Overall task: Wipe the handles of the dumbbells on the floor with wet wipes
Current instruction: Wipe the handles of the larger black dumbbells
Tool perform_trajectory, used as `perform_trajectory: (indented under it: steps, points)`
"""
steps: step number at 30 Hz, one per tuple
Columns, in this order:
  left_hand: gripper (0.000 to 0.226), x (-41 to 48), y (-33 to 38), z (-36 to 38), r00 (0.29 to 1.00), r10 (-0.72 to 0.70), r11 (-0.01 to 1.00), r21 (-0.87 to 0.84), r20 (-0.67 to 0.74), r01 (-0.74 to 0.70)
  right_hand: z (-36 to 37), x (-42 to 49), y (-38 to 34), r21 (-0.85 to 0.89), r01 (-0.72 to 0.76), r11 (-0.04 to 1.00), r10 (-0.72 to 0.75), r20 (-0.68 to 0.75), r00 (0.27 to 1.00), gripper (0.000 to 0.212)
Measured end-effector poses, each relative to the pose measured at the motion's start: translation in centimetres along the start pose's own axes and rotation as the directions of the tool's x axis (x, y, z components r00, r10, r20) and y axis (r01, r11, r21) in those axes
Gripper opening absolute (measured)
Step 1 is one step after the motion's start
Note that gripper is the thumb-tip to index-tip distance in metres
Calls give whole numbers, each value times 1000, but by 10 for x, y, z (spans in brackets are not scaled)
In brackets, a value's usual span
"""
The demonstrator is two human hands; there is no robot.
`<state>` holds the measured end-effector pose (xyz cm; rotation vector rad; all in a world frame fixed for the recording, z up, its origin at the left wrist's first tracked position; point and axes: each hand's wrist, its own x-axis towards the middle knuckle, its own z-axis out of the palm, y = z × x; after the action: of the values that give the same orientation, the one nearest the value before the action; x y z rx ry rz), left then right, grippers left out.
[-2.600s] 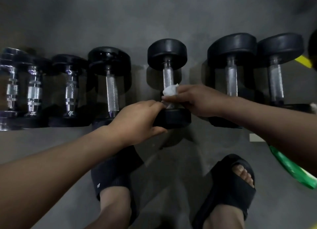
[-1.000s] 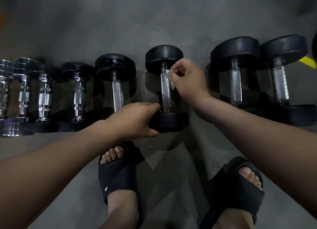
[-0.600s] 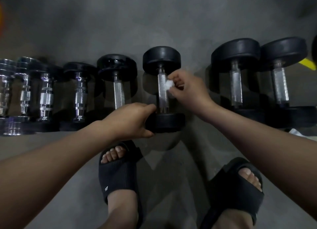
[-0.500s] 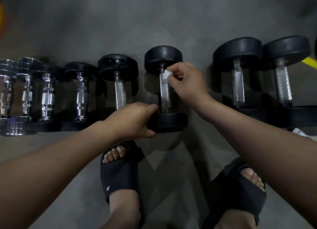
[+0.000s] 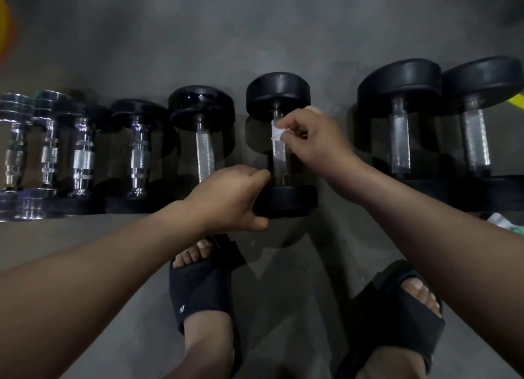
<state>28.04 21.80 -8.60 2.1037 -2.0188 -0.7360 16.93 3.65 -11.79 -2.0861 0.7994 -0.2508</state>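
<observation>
Your left hand [image 5: 226,198] is clenched around the near black rubber end plate [image 5: 286,201] of the black round-headed dumbbell with a knurled metal handle [image 5: 279,152], which lies on the grey concrete floor [image 5: 255,32] in the middle of the row. Your right hand [image 5: 317,143] pinches a small crumpled white wet wipe [image 5: 277,132] against the upper part of that handle, just below the far end plate. Four smaller chrome-handled dumbbells [image 5: 82,157] lie to the left; two larger black dumbbells [image 5: 399,123] lie to the right. Your feet in black ribbed slide sandals [image 5: 204,290] stand near the row.
</observation>
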Motion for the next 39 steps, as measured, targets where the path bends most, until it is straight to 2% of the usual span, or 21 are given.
perform_trajectory:
  steps: [4,7,8,10,12,14,16,18,20,22,25,28,29,31,33,35,37,39]
  points:
    - [51,2,2,-2,1000,-1,1000,27,-14,1,2,5,3,54,-42,998,48,-112,993,11]
    - [48,4,4,-1,1000,-2,999,39,-22,3,2,9,4,-8,-4,1000,3,-177,984,12]
    - [47,4,5,-1,1000,-9,999,34,-18,10,2,7,4,-39,36,999,-42,-154,987,13]
    - [47,2,4,1,999,-41,999,-6,-7,41,0,-2,5,-98,161,982,-163,-11,987,12]
    - [47,-1,2,2,997,-78,996,-39,10,78,-2,-16,6,-86,307,948,-289,178,941,10]
    - [48,-3,0,4,995,-93,996,-14,22,93,-7,-23,8,-19,364,931,-345,283,895,11]
    - [51,-5,-1,5,996,-86,996,34,13,86,-8,-17,7,-49,358,933,-327,304,895,9]
    - [55,-6,-2,5,997,-80,996,49,4,80,-5,-2,7,-109,299,948,-278,175,945,11]
    - [59,-6,-4,4,997,-76,995,59,4,76,3,11,8,-94,200,975,-199,17,980,16]
    - [63,-6,-6,2,997,-77,995,65,8,76,9,12,7,-84,155,984,-157,-18,987,17]
    - [60,-7,-6,4,995,-95,994,52,13,94,0,-8,8,-102,196,975,-178,159,971,16]
    - [55,-6,-5,2,993,-115,993,37,29,114,-12,-25,7,-47,221,974,-189,363,912,17]
    - [54,-5,-5,1,993,-115,993,37,39,114,-12,-24,5,-39,220,975,-191,367,911,17]
    - [53,-1,-6,-2,992,-107,993,54,74,103,-6,-14,-1,-65,186,980,-162,275,948,13]
    - [54,1,-7,-5,987,-112,993,55,117,106,-1,2,-7,-75,95,993,-84,139,987,12]
    - [54,2,-10,-6,981,-131,991,27,144,128,-1,11,-9,-74,22,997,-14,110,994,12]
    - [56,0,-14,-5,976,-153,988,-4,156,155,-5,3,-10,-66,30,997,-12,259,966,13]
    - [56,-3,-17,-4,967,-179,982,-25,180,186,-11,-14,-10,-82,94,992,-47,454,890,11]
